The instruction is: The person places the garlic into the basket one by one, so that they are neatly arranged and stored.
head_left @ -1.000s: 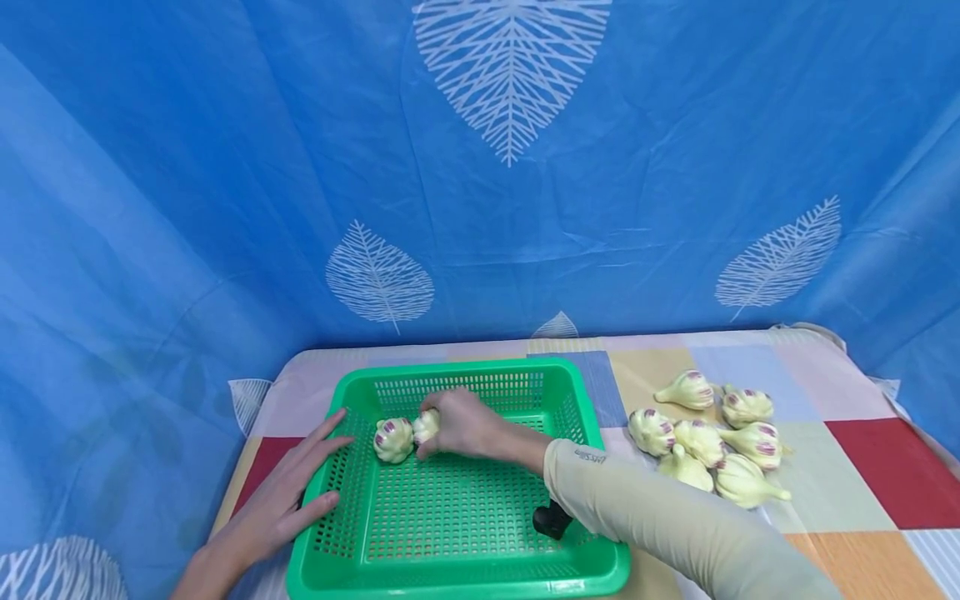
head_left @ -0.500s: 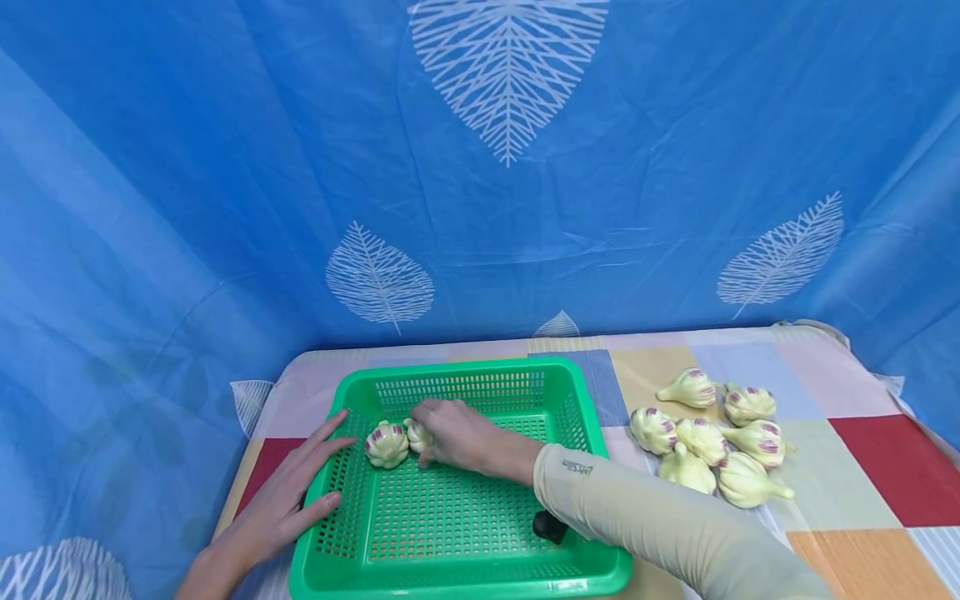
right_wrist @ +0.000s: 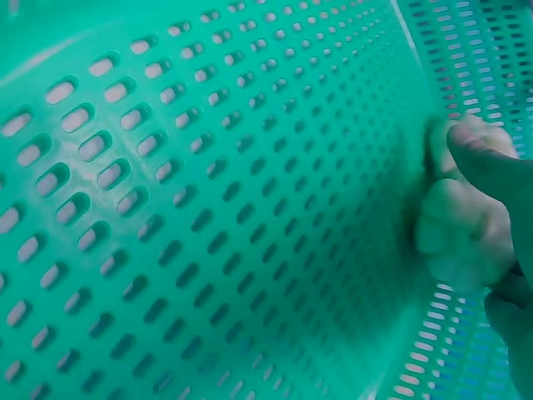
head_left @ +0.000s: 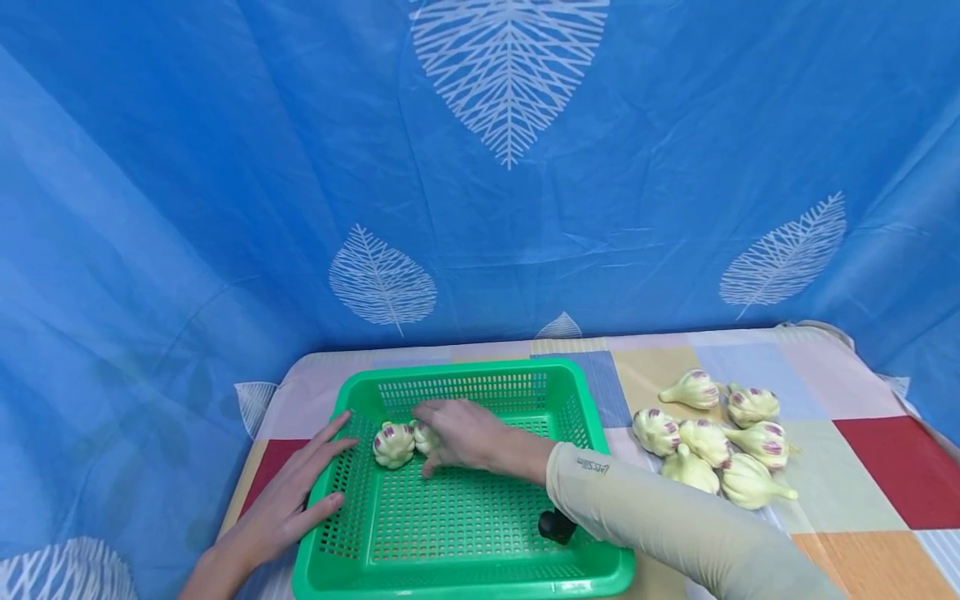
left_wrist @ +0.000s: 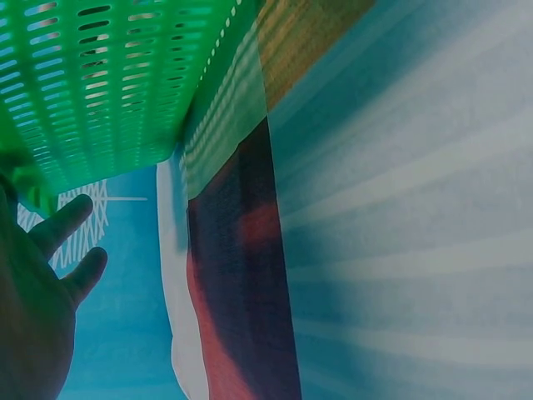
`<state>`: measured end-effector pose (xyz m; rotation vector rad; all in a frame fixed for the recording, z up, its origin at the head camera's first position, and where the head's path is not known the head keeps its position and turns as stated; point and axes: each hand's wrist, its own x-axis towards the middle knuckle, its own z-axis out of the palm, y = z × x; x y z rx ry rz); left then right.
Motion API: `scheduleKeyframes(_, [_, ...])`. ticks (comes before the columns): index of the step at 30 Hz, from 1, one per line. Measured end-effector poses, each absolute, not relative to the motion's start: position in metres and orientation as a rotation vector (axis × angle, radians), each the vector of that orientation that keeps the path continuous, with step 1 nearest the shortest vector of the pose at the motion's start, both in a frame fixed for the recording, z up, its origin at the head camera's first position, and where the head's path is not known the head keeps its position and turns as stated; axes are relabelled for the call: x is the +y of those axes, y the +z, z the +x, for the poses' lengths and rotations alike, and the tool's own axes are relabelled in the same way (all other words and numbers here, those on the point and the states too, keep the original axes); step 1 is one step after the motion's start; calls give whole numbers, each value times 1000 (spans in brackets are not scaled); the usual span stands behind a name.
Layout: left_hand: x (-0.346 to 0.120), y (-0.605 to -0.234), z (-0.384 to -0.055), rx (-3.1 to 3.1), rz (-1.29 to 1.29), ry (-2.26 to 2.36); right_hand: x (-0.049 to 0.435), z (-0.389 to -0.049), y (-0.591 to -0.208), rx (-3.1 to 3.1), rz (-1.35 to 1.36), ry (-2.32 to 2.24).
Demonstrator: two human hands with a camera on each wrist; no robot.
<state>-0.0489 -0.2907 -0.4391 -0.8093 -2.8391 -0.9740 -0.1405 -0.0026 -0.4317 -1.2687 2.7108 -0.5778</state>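
In the head view a green plastic basket with slotted walls sits on the table. My left hand rests its spread, straight fingers on the basket's left rim. Inside, toward the back left, one garlic bulb with purple streaks lies on the floor of the basket. Right beside it my right hand holds a second garlic bulb low over the floor, its fingers covering most of it. The right wrist view shows the thumb on pale garlic, with both bulbs close together.
Several garlic bulbs lie in a cluster on the patchwork tablecloth to the right of the basket. A blue curtain with white leaf prints hangs behind the table. A black wrist-camera mount on the right arm overlaps the basket's lower right.
My right hand has shifted slightly left and down with its garlic bulb, staying low in the basket. The neighbouring bulb has moved a little and turned. My left hand stays on the rim.
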Motion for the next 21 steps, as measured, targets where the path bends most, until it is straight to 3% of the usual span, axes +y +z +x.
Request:
scheduleKeyframes(14, [-290,-439,-49,-2831,-822,-1000,55,-147,-362,2562,-1366,-362])
scheduleKeyframes(21, [-290,-440,-48,-2824,-825,-1004,84,-140,-348,2588,-1496,-146])
